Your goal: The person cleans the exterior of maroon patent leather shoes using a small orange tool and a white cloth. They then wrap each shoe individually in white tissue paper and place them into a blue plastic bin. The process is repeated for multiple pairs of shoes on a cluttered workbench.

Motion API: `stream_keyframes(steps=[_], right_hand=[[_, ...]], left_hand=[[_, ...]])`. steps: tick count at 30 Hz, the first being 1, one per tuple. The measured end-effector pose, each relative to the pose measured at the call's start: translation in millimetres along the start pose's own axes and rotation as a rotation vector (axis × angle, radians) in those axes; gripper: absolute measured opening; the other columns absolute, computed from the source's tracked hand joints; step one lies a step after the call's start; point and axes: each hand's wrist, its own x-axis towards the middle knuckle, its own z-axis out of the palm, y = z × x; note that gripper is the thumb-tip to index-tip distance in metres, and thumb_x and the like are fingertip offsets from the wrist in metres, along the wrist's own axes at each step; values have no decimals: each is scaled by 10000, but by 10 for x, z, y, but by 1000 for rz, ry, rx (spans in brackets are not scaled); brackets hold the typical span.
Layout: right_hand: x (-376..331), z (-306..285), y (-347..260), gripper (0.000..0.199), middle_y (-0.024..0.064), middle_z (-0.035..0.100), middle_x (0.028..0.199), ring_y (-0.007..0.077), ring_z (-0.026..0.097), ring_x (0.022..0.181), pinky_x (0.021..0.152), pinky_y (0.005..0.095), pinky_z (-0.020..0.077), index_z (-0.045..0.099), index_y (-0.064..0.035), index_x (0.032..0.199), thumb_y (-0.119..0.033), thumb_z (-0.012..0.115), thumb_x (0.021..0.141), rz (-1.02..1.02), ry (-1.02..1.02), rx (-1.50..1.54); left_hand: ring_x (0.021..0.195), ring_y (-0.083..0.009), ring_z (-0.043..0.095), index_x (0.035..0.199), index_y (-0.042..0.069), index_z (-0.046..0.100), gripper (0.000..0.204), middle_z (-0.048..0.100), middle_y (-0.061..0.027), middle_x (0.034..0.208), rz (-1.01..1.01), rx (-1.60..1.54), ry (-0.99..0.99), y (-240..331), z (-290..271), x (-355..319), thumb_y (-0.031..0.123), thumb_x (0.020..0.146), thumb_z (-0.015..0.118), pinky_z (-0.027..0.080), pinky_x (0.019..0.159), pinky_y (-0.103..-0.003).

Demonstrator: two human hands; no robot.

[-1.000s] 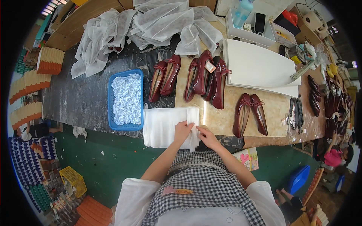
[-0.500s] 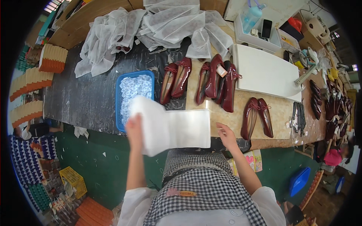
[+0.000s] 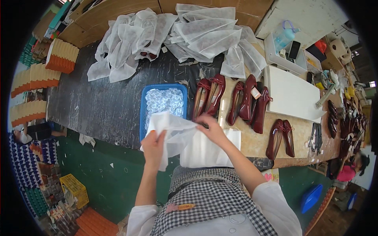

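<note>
In my left hand (image 3: 152,146) is a folded stack of thin white shoe bags (image 3: 159,122), the thumb pressed on its side. My right hand (image 3: 212,129) pinches the edge of one see-through white bag (image 3: 182,135), stretched out sideways from the stack. A second white pile (image 3: 210,151) lies flat at the table edge, under my right forearm. Just beyond my left hand stands a blue basket (image 3: 185,98) filled with small clear-and-bluish packets (image 3: 163,100). Past my right hand lie dark red patent flats with bows (image 3: 214,94).
White bags with dark shapes inside (image 3: 208,33) are heaped along the back. More red flats (image 3: 280,137) lie at the right, near a white board (image 3: 293,94). A white box (image 3: 279,57) holds a bottle and a phone. Orange-edged stacks (image 3: 61,57) line the left side.
My left hand has brought its white stack lower and closer in. My right hand, free before, has moved left and taken a bag's edge, drawing it out. The whole view has shifted.
</note>
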Motion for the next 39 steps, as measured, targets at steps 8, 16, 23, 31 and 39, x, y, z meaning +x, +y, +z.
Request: stream_keyframes(steps=[8, 16, 23, 31, 39], right_hand=[[409, 167, 466, 898, 205, 75, 1523, 413, 153, 1377, 1049, 556, 261, 247, -116, 1452, -689, 470, 799, 700, 174, -423], [361, -109, 834, 519, 208, 436, 1334, 376, 505, 1082, 888, 415, 455, 473, -103, 1308, -113, 626, 812, 380, 436, -337], [-372, -1306, -967, 338, 139, 507, 1329, 279, 483, 1074, 961, 357, 390, 610, -77, 1164, -4, 545, 841, 157, 16, -116], [-507, -605, -1030, 391, 129, 576, 1208, 232, 503, 1080, 913, 318, 428, 522, -45, 1255, -90, 566, 870, 819, -10, 953], [162, 87, -1161, 193, 21, 595, 864, 99, 586, 798, 702, 245, 487, 576, 2, 1026, -122, 624, 886, 257, -65, 695]], left_hand=[[454, -301, 372, 595, -22, 400, 388, 414, -161, 547, -55, 33, -89, -156, 383, 330, 113, 793, 705, 304, 452, -389], [506, -351, 491, 596, -9, 462, 374, 501, -153, 609, 48, 94, -271, 129, 466, 437, 203, 809, 684, 376, 487, -416], [642, -342, 612, 977, 25, 619, 217, 627, -162, 765, -61, 107, -240, 14, 393, 432, 190, 838, 638, 468, 558, -404], [615, -284, 621, 885, 37, 666, 145, 634, -131, 739, 299, -229, -409, 789, 350, -153, 115, 769, 706, 497, 558, -343], [578, -14, 389, 694, -36, 584, 214, 496, 56, 590, -235, -449, -105, 531, 104, 298, 96, 858, 626, 307, 476, -229]])
